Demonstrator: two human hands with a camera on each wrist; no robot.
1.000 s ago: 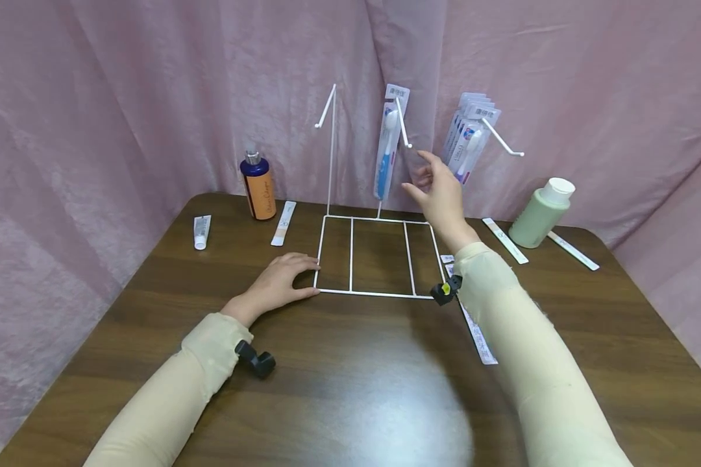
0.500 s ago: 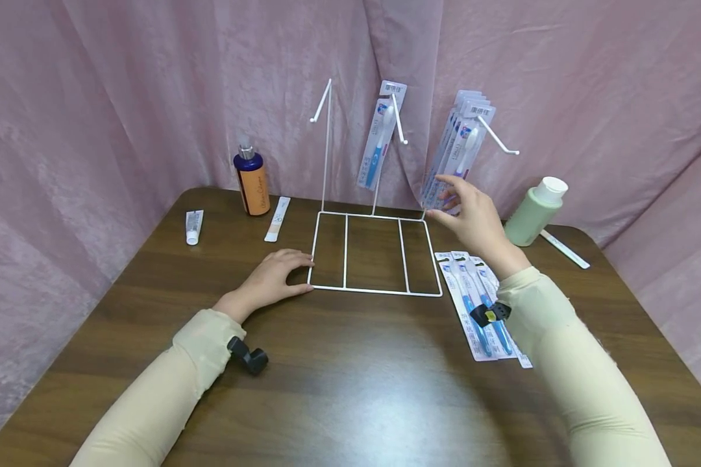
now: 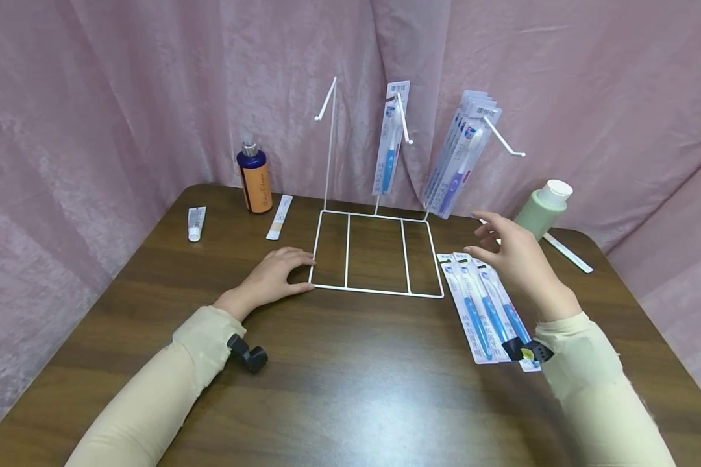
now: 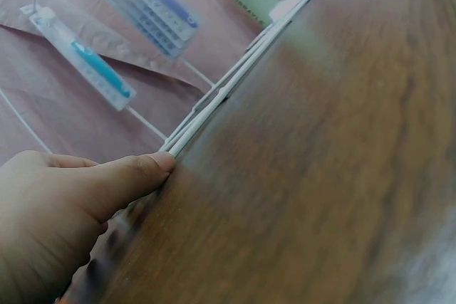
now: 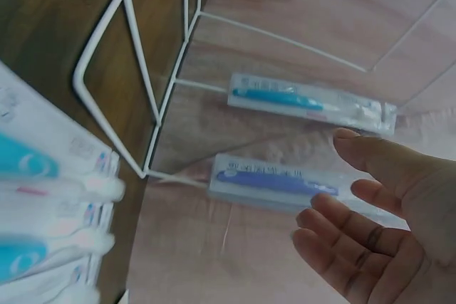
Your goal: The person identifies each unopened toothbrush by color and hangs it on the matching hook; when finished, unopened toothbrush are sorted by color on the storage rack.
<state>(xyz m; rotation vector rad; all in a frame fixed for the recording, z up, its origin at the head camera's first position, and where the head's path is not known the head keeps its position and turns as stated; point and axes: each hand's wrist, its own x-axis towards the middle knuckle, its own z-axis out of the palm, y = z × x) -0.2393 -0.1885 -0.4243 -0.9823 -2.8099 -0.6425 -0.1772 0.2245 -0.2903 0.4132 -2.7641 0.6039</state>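
My left hand rests on the table, its thumb and fingertips touching the front left corner of a white wire display rack. In the left wrist view, the thumb lies against the wire. One packaged blue toothbrush hangs from the middle hook; several packaged toothbrushes hang from the right hook, a purple one in front. The left hook carries nothing. My right hand, holding nothing, hovers near packaged blue toothbrushes lying right of the rack. Its fingers are loosely bent, apart from the thumb.
A blue-and-orange bottle, a small white tube and a slim sachet stand or lie at the left. A green bottle and another sachet are at the back right. A pink curtain hangs behind the table.
My right hand has drawn away from the middle hook, rightward and down, toward the packs on the table. The middle toothbrush swung and now hangs nearly straight. My left hand stays at the rack's corner.
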